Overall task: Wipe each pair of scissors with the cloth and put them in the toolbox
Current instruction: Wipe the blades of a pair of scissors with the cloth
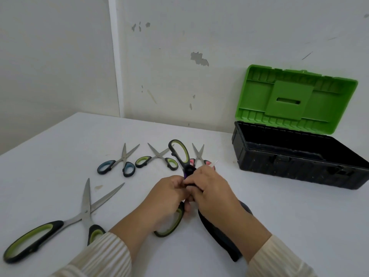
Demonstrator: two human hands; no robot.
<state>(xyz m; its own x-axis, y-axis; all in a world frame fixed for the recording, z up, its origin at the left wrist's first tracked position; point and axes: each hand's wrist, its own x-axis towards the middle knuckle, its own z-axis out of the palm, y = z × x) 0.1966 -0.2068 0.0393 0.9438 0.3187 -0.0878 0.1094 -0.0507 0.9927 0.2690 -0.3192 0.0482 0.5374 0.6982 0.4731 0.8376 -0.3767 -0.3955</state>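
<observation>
My left hand [165, 194] grips a pair of black-and-green scissors [180, 152] near its pivot; one handle loop sticks up behind my hands, the other shows below my left hand. My right hand [211, 188] holds a dark cloth [217, 236] against the scissors; the cloth hangs down under my right forearm. The blades are hidden by my hands. The toolbox [299, 156] stands open at the right, black base, green lid raised. Its visible inside looks dark, contents unclear.
On the white table [279, 216] lie large green-handled scissors [60, 222] at the front left, blue-handled scissors [119, 162], small green-handled scissors [157, 158] and pink-handled scissors [199, 156] behind my hands. A wall stands close behind.
</observation>
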